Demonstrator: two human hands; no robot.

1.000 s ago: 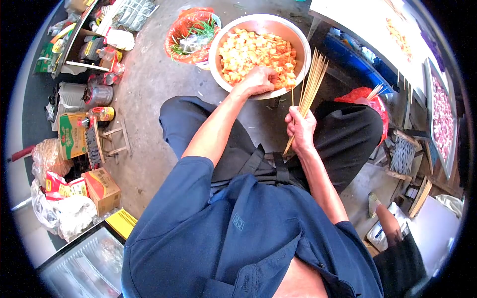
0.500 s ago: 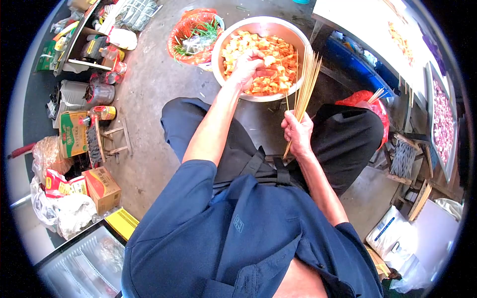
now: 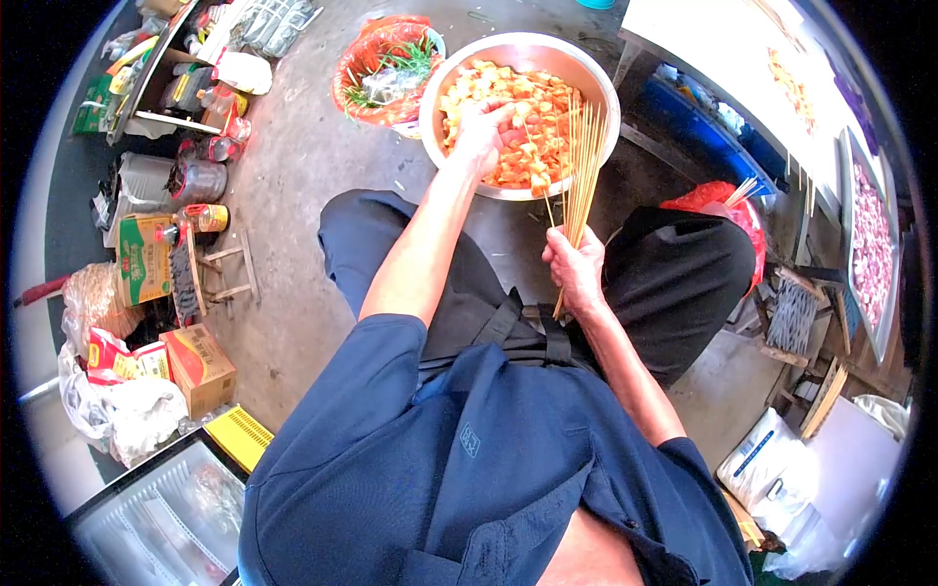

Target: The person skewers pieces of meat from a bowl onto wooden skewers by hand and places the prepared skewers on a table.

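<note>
A large metal bowl (image 3: 608, 127) stands in front of my knees, filled with orange, sauce-coated meat chunks (image 3: 489, 88). My left hand (image 3: 482, 137) is over the bowl, its fingers pinched on a meat piece by a skewer's tip; the fingers partly hide it. In my right hand (image 3: 575, 266) is a fanned bundle of thin wooden skewers (image 3: 583, 176), pointing up across the bowl's near rim. One skewer leans left, apart from the bundle, with a threaded meat chunk (image 3: 540, 183) on it.
A red-lined basket (image 3: 342, 83) with green herbs stands left of the bowl. At right are a white table (image 3: 684, 29), a blue crate (image 3: 699, 127), a red bag (image 3: 713, 195) with sticks and a tray of pinkish pieces (image 3: 873, 234). Boxes and bottles line the left side.
My right hand has shifted slightly left with the skewers, which stand more upright. A meat chunk now shows lower on the separate skewer. My left hand stays over the bowl.
</note>
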